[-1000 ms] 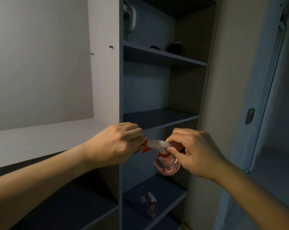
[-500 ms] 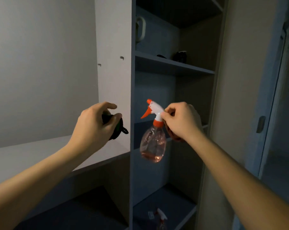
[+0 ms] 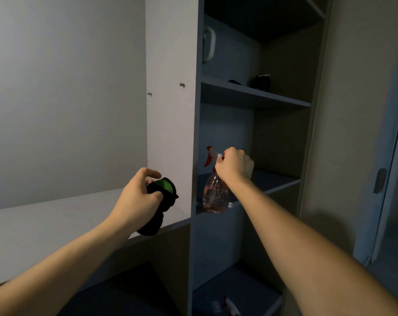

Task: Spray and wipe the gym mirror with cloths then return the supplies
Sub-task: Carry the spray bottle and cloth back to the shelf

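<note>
**Bottle at the middle shelf, cloth in the other hand**

OK, both hands are up at the shelf unit. My R hand (image 3: 234, 166) has the spray bottle (image 3: 216, 192) by the top. Fingers are curled tight round the white head and neck, and the orange trigger sticks out left of my knuckles. The bottle hangs upright, clear body w/ a bit of pinkish liquid in the btm. It's right at the front lip of the middle shelf (image 3: 275, 181), at the left end of that compartment, just beside the side panel (image 3: 170, 122). Base on the board or just above it? Can't tell from here.

L hand (image 3: 136, 201) grips the cloth (image 3: 165, 190). It's black and bunched up, w/ a green patch showing on top and a dark tail hanging out below my palm. Most fingers are wrapped round it, one lifted a little off it. Hand and cloth sit over the right end of the pale ledge (image 3: 45, 224), close to the panel and outside the shelf compartment.

Elsewhere, two small pegs (image 3: 182, 85) stick out of the panel's face. The upper shelf (image 3: 250, 96) has a couple of dark items (image 3: 262, 82) at the back, too dim to name. Above that, a white handle (image 3: 209, 45) peeks out at the left edge. Down on the bottom shelf (image 3: 250, 288) there's a second sprayer (image 3: 231, 307) w/ a white-and-red top. Far right is a door (image 3: 373, 224) w/ a recessed pull.
</note>
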Motion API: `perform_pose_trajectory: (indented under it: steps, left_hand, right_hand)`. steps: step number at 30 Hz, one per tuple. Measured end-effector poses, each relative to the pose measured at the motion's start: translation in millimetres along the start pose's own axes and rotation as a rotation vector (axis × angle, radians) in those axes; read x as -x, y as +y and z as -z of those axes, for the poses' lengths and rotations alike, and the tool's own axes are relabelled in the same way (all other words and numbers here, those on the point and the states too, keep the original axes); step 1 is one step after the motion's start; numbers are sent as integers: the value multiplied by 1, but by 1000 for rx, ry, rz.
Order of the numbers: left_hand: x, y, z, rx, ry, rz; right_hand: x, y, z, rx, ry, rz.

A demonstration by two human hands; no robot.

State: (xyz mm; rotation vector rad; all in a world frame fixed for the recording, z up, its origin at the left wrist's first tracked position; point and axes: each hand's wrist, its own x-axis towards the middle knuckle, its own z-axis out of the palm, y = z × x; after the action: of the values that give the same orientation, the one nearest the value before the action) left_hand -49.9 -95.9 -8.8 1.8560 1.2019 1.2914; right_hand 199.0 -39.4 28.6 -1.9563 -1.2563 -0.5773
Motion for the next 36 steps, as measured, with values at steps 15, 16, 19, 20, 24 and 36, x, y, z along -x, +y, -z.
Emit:
perform_pose_trajectory:
  steps: [15, 16, 19, 20, 24, 36]
  left_hand:
    - [-8, -7, 9, 68, 87, 37]
    - [-9, -7, 11, 108, 89, 69]
    - [-12, -8, 23, 289, 87, 182]
    - [-13, -9, 28, 346, 93, 212]
    - [-4, -5, 53, 353, 134, 218]
    - [35, -29, 183, -509, 457, 117]
  right_hand:
    - [-9, 7, 19, -209, 2, -77]
    - [-8, 8, 28, -249, 9, -78]
    - [6, -4, 52, -490, 16, -24]
    - [14, -15, 58, -609, -13, -6]
    - [47, -67, 66, -1002, -347, 66]
    - [95, -204, 14, -1034, -826, 292]
